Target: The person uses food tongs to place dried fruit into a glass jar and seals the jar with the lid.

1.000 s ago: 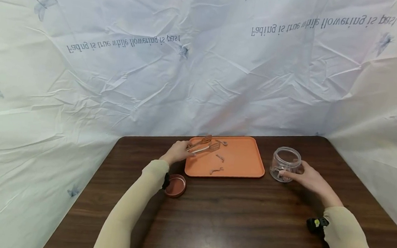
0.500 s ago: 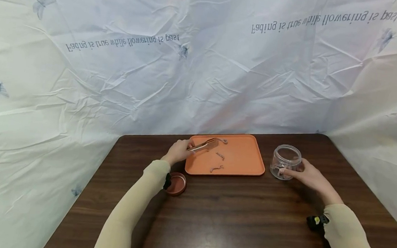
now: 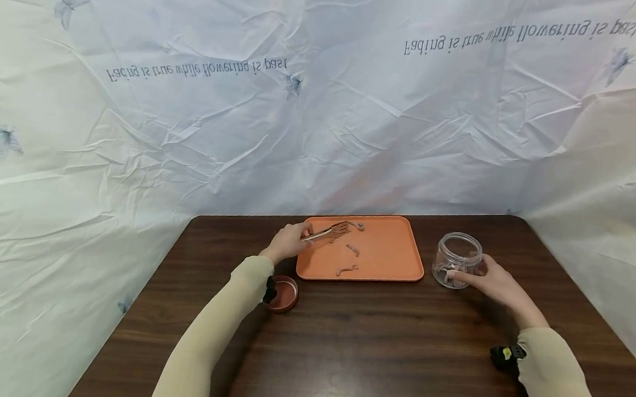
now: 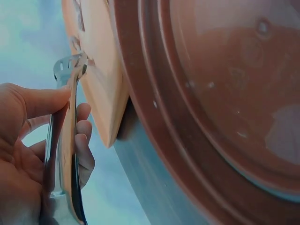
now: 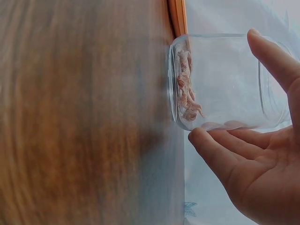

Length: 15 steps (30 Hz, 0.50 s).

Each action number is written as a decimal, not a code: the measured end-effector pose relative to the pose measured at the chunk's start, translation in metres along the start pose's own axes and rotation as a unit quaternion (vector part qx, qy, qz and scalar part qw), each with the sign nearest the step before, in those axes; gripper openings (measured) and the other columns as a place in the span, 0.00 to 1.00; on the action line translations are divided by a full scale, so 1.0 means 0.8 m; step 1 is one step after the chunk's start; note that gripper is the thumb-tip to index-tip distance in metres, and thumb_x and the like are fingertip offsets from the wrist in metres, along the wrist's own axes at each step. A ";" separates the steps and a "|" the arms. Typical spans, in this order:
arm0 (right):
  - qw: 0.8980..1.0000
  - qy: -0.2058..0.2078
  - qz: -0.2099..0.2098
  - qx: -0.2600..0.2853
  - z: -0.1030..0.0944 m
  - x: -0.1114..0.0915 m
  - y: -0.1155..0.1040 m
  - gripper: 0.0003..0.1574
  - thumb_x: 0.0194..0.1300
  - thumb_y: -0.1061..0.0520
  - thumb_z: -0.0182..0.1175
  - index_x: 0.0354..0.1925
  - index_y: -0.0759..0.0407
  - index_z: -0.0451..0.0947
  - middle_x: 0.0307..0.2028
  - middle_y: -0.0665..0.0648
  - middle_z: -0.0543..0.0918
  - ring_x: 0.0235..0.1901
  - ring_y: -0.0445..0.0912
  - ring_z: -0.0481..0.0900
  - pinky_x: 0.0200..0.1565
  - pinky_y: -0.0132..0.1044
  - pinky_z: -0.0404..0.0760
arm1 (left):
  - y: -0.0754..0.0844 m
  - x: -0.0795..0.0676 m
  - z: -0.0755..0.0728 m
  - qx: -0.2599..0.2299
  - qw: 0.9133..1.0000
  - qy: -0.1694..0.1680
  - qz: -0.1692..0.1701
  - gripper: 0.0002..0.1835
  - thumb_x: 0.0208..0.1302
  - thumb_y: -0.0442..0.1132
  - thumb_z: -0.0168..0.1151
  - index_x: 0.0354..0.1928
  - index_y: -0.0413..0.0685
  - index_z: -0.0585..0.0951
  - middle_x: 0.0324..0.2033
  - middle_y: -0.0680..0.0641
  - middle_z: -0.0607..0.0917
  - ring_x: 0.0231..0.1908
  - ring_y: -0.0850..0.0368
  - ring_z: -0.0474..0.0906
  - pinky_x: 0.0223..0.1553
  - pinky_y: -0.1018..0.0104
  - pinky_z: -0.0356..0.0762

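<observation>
My left hand [image 3: 288, 241] grips metal tongs [image 3: 317, 234] over the left part of an orange tray [image 3: 389, 251]. The tongs' arms are close together, and their slotted heads are low near the tray; whether a piece is between them cannot be told. Small brownish, wrinkled pieces lie on the tray, one at the middle [image 3: 352, 250], one near the front [image 3: 347, 270] and one by the tongs' heads [image 3: 358, 226]. On the table at the right, my right hand [image 3: 493, 284] holds a clear jar [image 5: 220, 75] by its sides. Similar pieces [image 5: 185, 89] lie at the jar's bottom.
A reddish-brown round lid [image 3: 283, 295] lies just below the left wrist, in front of the tray; it fills much of the left wrist view. The dark wooden table [image 3: 373, 352] meets a wrinkled white sheet [image 3: 357, 133] at the back and sides.
The tongs were spread apart one second ago; their arms have come together and lowered to the tray. The right hand and jar have stayed in place.
</observation>
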State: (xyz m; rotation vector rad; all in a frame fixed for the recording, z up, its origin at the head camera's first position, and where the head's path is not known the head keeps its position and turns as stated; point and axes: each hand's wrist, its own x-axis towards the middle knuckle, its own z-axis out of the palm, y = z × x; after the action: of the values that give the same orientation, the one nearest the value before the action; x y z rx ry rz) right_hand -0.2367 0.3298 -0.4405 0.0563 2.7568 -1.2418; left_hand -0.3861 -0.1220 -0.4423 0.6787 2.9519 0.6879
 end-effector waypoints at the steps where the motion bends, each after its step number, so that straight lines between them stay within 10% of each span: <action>1: 1.000 -0.001 0.001 0.002 0.001 0.000 0.000 0.66 0.67 0.31 0.61 0.76 0.74 0.44 0.68 0.81 0.60 0.67 0.76 0.58 0.57 0.71 0.66 | 0.000 0.000 0.000 -0.002 1.000 -0.001 0.000 0.07 0.72 0.38 0.62 0.49 0.50 0.80 0.27 0.48 0.80 0.19 0.57 0.67 0.22 0.64 0.63; 15: 1.000 0.003 0.005 0.004 0.002 0.003 -0.003 0.67 0.67 0.31 0.62 0.76 0.74 0.42 0.69 0.82 0.58 0.67 0.77 0.56 0.58 0.71 0.65 | 0.017 0.007 -0.009 -0.044 0.999 0.002 0.030 0.10 0.76 0.38 0.55 0.55 0.44 0.73 0.23 0.47 0.79 0.15 0.57 0.65 0.20 0.63 0.63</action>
State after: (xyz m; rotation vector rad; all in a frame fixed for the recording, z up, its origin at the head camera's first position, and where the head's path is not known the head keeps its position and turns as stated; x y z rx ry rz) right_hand -0.2388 0.3266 -0.4399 0.0745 2.7532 -1.2509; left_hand -0.3866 -0.1111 -0.4295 0.7630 2.8954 0.8194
